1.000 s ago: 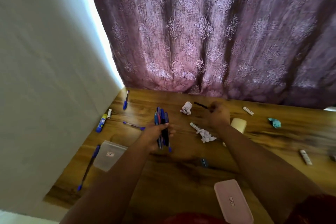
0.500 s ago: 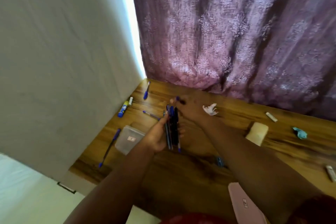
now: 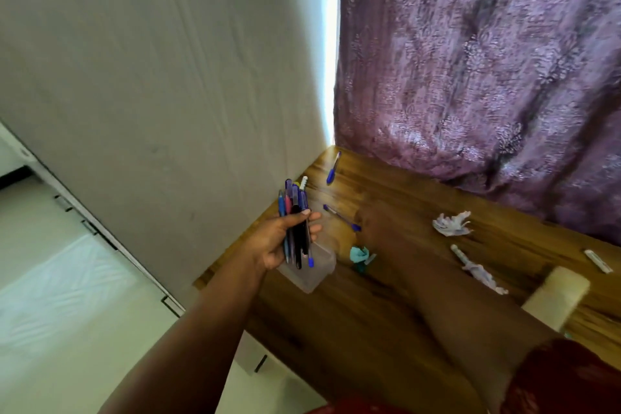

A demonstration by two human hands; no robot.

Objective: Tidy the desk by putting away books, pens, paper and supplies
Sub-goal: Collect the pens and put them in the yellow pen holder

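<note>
Pens (image 3: 295,225): bundle clasped in left hand (image 3: 275,242) over clear box (image 3: 311,270); loose grip risks spillage. Right hand (image 3: 379,225), blurred, grip state indeterminate, beside stray pen (image 3: 341,218) on counter (image 3: 386,312).

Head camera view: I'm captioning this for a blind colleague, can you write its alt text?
A person's left hand grips a bundle of pens above a clear plastic box on a wooden desk, while the blurred right hand reaches toward a blue pen. Crumpled paper and another blue pen lie near a purple curtain.
</note>
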